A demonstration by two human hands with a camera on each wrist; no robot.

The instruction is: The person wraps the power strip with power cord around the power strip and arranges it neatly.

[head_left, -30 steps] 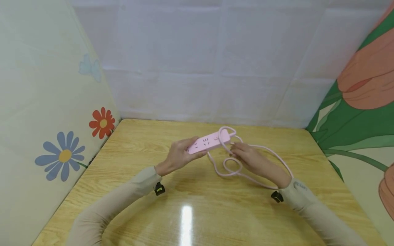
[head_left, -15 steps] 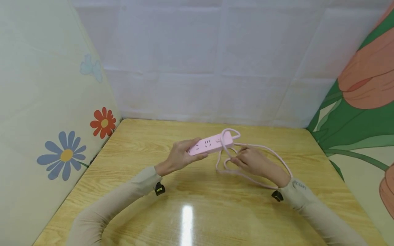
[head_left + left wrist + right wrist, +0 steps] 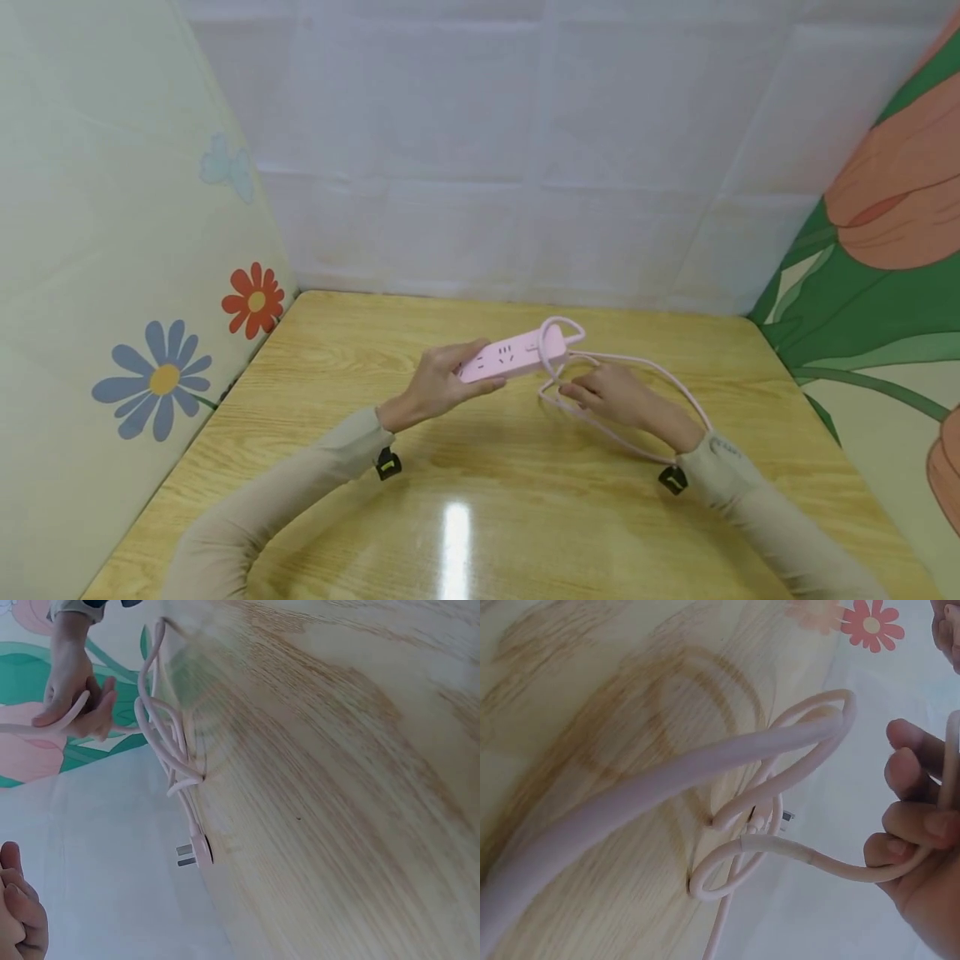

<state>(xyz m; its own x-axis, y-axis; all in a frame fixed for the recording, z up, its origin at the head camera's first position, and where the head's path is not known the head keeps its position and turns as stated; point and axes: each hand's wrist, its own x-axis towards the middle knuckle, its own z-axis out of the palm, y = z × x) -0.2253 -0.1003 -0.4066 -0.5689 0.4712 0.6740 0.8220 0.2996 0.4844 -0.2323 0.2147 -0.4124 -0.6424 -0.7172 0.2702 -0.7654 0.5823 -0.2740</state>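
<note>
My left hand (image 3: 442,379) grips the left end of a pink power strip (image 3: 517,353), held tilted above the table with its socket face up. A pink cord (image 3: 660,371) leaves the strip's right end and bends back over its face in a loop. My right hand (image 3: 618,396) holds this cord just below the strip; in the right wrist view it runs through the curled fingers (image 3: 911,821). More cord (image 3: 166,742) lies in loose loops on the table in the left wrist view. There the plug (image 3: 199,851) rests with its metal prongs pointing sideways.
The wooden table (image 3: 360,533) carries a bright light reflection near its front. A white cloth wall (image 3: 450,167) closes off the back. Flower-printed walls stand at the left (image 3: 75,250) and right (image 3: 885,333).
My right hand has shifted slightly down with the cord, and the loose loops left of it have drawn in toward the right. The power strip has moved slightly right and down.
</note>
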